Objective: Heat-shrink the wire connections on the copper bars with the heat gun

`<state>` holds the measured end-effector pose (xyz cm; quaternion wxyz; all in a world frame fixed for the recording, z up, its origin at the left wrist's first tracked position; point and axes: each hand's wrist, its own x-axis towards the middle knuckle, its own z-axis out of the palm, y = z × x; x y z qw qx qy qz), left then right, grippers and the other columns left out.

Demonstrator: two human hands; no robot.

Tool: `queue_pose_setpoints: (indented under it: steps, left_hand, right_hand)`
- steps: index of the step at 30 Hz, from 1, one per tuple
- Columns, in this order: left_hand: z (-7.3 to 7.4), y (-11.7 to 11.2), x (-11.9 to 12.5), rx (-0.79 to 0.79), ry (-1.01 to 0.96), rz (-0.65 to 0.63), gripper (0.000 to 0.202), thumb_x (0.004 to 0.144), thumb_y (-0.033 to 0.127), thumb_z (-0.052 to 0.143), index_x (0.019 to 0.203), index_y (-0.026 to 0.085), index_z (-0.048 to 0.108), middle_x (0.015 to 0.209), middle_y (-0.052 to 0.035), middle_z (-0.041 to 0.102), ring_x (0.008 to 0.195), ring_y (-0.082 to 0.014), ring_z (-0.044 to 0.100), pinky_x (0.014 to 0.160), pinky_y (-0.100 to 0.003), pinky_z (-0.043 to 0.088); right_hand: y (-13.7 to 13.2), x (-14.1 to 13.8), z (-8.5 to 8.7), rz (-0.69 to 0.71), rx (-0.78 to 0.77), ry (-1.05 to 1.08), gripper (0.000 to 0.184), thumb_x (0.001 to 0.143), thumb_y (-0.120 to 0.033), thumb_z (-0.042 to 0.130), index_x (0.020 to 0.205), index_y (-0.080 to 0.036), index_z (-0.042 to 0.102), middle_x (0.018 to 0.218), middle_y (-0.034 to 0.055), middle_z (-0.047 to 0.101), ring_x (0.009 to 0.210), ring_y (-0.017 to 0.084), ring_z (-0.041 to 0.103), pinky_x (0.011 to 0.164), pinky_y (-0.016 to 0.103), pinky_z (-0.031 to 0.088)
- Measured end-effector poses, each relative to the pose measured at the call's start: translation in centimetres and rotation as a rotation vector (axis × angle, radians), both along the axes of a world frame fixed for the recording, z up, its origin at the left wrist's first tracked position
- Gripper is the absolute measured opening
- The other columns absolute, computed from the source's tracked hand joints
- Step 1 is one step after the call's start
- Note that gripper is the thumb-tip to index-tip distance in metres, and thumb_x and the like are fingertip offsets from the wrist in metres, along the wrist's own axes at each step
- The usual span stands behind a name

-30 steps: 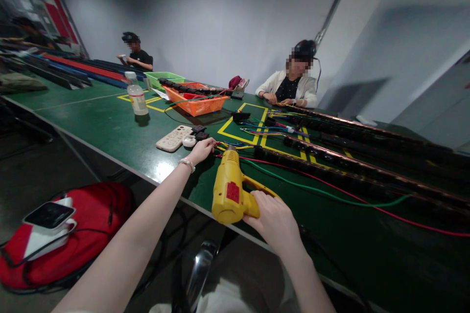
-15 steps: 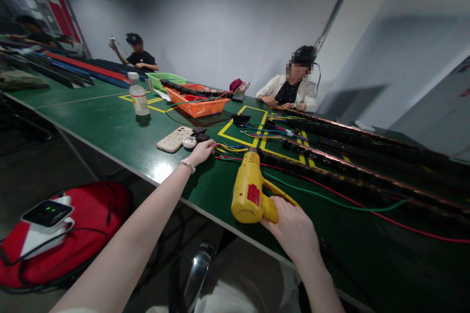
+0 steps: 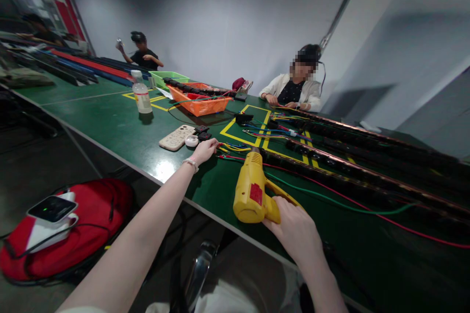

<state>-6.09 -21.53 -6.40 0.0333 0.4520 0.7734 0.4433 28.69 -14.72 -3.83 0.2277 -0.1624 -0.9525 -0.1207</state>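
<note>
At the near edge of the green bench (image 3: 121, 127), the right hand (image 3: 293, 230) has its fingers closed around the handle of a yellow heat gun (image 3: 252, 190). The tool sits low on the bench, its nozzle pointing away towards a long dark power strip (image 3: 330, 168) that runs off to the right. The left hand (image 3: 206, 149) reaches farther out, its fingers bent down onto the ends of a bundle of coloured wires (image 3: 235, 147); whether they pinch a wire I cannot tell. A pale bracelet (image 3: 191, 162) circles that wrist. Just left of this hand lie a white round case (image 3: 191, 141) and a pale phone (image 3: 176, 137). Farther back stand a plastic bottle (image 3: 141, 98), an orange basket (image 3: 200, 103) and a green basket (image 3: 169, 78). Across the bench sits a person in a white jacket (image 3: 293, 93), hands on the bench; far left, another person in a black top (image 3: 145, 57) has one hand raised. On the floor to the left lies a red bag (image 3: 84, 234) with a white device (image 3: 51, 215) on top
</note>
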Motion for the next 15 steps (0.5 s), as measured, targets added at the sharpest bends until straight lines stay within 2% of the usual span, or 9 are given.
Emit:
queue_pose_setpoints:
  steps: [6,15]
  left_hand:
    - [0.0,0.0,-0.1,-0.006,0.01,0.004,0.027,0.087,0.032,0.037,0.08,0.017,0.059,0.065,-0.001,0.059,0.064,-0.013,0.053,0.063,-0.023,0.039]
    - [0.1,0.0,0.0,-0.006,0.027,0.018,0.025,0.086,0.029,0.037,0.08,0.017,0.058,0.069,-0.0018,0.06,0.065,-0.0132,0.051,0.062,-0.023,0.037]
  right_hand:
    - [-1.3,-1.3,0.0,-0.004,-0.072,-0.021,0.037,0.072,-0.04,0.073,0.094,-0.019,0.053,0.081,0.0,0.062,0.073,0.019,0.061,0.067,0.031,0.04]
    - [-3.5,-3.9,0.3,0.066,-0.172,-0.063,0.034,0.075,-0.04,0.07,0.095,-0.018,0.051,0.086,0.0031,0.062,0.08,0.02,0.061,0.071,0.032,0.04]
